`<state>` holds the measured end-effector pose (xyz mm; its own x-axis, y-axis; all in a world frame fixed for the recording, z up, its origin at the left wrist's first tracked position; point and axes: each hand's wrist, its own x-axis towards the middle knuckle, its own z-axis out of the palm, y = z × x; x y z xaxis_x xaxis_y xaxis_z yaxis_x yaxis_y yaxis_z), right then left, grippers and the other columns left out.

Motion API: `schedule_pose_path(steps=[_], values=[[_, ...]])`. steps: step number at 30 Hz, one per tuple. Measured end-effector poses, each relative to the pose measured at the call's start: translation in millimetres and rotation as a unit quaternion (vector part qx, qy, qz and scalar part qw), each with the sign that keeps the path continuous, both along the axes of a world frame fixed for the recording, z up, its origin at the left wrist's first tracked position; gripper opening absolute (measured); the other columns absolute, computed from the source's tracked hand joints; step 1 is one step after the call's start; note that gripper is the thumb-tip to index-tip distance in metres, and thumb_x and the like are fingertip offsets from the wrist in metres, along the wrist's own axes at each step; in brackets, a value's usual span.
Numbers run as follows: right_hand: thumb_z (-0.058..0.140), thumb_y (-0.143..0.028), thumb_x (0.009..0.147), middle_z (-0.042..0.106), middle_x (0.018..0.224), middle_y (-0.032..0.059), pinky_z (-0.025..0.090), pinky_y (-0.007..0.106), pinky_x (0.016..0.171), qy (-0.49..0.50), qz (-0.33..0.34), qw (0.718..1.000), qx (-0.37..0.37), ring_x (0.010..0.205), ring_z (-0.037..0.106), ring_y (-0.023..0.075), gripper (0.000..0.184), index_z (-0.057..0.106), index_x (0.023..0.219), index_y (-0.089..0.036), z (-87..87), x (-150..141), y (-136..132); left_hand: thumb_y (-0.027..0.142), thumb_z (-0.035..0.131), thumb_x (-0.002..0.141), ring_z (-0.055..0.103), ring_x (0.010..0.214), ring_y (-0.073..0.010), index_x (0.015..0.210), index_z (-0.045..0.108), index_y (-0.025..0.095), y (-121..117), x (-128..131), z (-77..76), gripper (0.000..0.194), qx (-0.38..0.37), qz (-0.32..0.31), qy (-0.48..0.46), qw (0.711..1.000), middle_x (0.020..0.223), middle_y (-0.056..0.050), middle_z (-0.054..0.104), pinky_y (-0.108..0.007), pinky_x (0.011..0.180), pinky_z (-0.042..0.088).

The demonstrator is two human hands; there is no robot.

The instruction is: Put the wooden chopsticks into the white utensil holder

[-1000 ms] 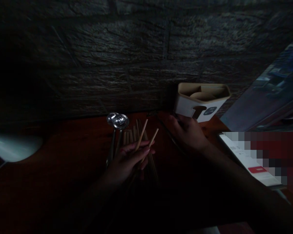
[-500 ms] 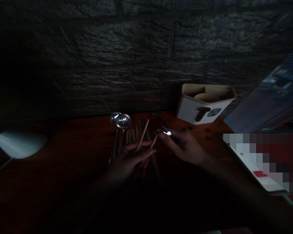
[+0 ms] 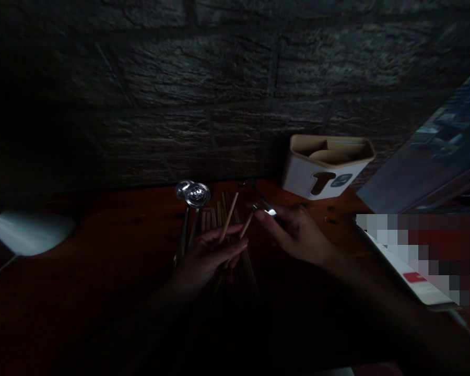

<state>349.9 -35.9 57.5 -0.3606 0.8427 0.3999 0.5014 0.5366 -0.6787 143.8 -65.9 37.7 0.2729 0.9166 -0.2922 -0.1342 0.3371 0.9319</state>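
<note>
Two wooden chopsticks [image 3: 229, 215] slant up out of my left hand [image 3: 215, 253], whose fingers are closed around them. The tip of the right-hand stick reaches close to the fingertips of my right hand [image 3: 293, 230]. That hand is closed on a small shiny metal thing [image 3: 272, 212]; its kind is hard to make out in the dim light. Behind and below my left hand, several more chopsticks [image 3: 246, 263] lie on the wooden table [image 3: 113, 224]. A slotted metal ladle [image 3: 198, 195] and another metal ladle [image 3: 183, 189] lie just left of them.
A white and tan utensil holder [image 3: 309, 177] with compartments stands at the back right against the stone-patterned wall [image 3: 227, 94]. A white cone-shaped object [image 3: 35, 235] is at the left. Along the right edge lies a white-edged flat item [image 3: 423, 287], partly blurred out.
Almost nothing differs. My right fingertips have shifted slightly at the chopstick's tip, and the whole view has moved a touch.
</note>
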Motion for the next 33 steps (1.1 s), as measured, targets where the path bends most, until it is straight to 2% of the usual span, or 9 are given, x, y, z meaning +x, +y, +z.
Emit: schedule_pose_path(steps=[3, 9, 14, 16, 19, 21, 23, 26, 33], values=[[0.048, -0.038, 0.097, 0.052, 0.048, -0.005, 0.031, 0.022, 0.045, -0.02, 0.022, 0.999, 0.014, 0.04, 0.044, 0.0066, 0.035, 0.07, 0.106, -0.013, -0.7, -2, -2, 0.038, 0.079, 0.074, 0.046, 0.041, -0.0067, 0.12, 0.067, 0.02, 0, 1, 1.0, 0.05, -0.011, -0.006, 0.003, 1.0, 0.051, 0.006, 0.055, -0.018, 0.038, 0.037], [0.045, -0.037, 0.098, 0.058, 0.052, -0.0012, 0.035, 0.025, 0.049, -0.075, -0.024, 0.996, 0.048, 0.041, 0.049, 0.0095, 0.036, 0.071, 0.097, -0.012, -7.8, -3, 8, 0.041, 0.08, 0.07, 0.045, 0.042, -0.0071, 0.123, 0.066, 0.017, 6, 0, -4.0, 0.059, -0.027, 0.019, 0.033, 0.999, 0.051, 0.006, 0.053, -0.019, 0.038, 0.036], [0.041, -0.039, 0.099, 0.07, 0.067, 0.0049, 0.038, 0.027, 0.054, -0.121, -0.062, 0.99, 0.043, 0.053, 0.061, 0.0142, 0.038, 0.07, 0.096, -0.015, -13.0, -5, 13, 0.042, 0.08, 0.069, 0.044, 0.044, -0.0066, 0.123, 0.065, 0.015, 9, 5, -6.0, 0.062, -0.017, 0.015, 0.037, 0.999, 0.051, 0.007, 0.051, -0.017, 0.038, 0.034], [0.04, -0.039, 0.099, 0.072, 0.072, 0.0075, 0.037, 0.028, 0.054, -0.14, -0.113, 0.983, 0.046, 0.056, 0.063, 0.0161, 0.039, 0.07, 0.092, -0.016, -12.7, 4, 21, 0.043, 0.081, 0.068, 0.042, 0.042, -0.0063, 0.121, 0.066, 0.014, 7, 7, -3.5, 0.063, -0.017, 0.011, 0.026, 0.999, 0.05, 0.007, 0.049, -0.017, 0.037, 0.033], [0.04, -0.035, 0.098, 0.069, 0.069, 0.0108, 0.034, 0.03, 0.053, -0.144, -0.234, 0.96, 0.046, 0.059, 0.063, 0.0189, 0.04, 0.069, 0.079, -0.015, -8.8, 26, 35, 0.044, 0.081, 0.067, 0.041, 0.042, -0.0061, 0.116, 0.069, 0.015, 4, 7, 0.6, 0.058, -0.006, 0.015, 0.012, 1.0, 0.05, 0.007, 0.049, -0.016, 0.034, 0.031], [0.042, -0.035, 0.096, 0.068, 0.071, 0.0119, 0.035, 0.03, 0.055, -0.117, -0.269, 0.954, 0.055, 0.062, 0.062, 0.0202, 0.036, 0.066, 0.079, -0.014, -6.1, 34, 40, 0.042, 0.081, 0.068, 0.043, 0.044, -0.0061, 0.114, 0.07, 0.017, 4, 6, 1.5, 0.053, 0.0, 0.025, 0.008, 1.0, 0.053, 0.006, 0.05, -0.014, 0.035, 0.032], [0.039, -0.039, 0.097, 0.065, 0.068, 0.009, 0.035, 0.03, 0.054, -0.082, -0.235, 0.967, 0.047, 0.061, 0.06, 0.0188, 0.036, 0.064, 0.084, -0.016, -5.4, 31, 37, 0.041, 0.081, 0.069, 0.044, 0.047, -0.0061, 0.113, 0.07, 0.018, 5, 6, 0.3, 0.051, -0.001, 0.029, 0.007, 1.0, 0.056, 0.006, 0.051, -0.014, 0.036, 0.034], [0.037, -0.04, 0.098, 0.061, 0.064, 0.0042, 0.035, 0.028, 0.054, -0.049, -0.138, 0.989, 0.02, 0.058, 0.055, 0.015, 0.035, 0.059, 0.083, -0.017, -7.5, 18, 27, 0.04, 0.08, 0.07, 0.044, 0.046, -0.0062, 0.113, 0.07, 0.018, 6, 5, -3.9, 0.049, 0.008, 0.03, -0.002, 1.0, 0.057, 0.005, 0.052, -0.015, 0.036, 0.037], [0.043, -0.041, 0.098, 0.057, 0.067, 0.0004, 0.035, 0.024, 0.054, 0.016, -0.019, 1.0, 0.012, 0.057, 0.048, 0.01, 0.036, 0.064, 0.085, -0.015, -7.0, 9, 18, 0.042, 0.075, 0.077, 0.043, 0.043, -0.0057, 0.104, 0.073, 0.016, 8, 4, -7.0, 0.037, 0.004, 0.037, -0.022, 0.999, 0.059, 0.003, 0.057, -0.015, 0.033, 0.037]])
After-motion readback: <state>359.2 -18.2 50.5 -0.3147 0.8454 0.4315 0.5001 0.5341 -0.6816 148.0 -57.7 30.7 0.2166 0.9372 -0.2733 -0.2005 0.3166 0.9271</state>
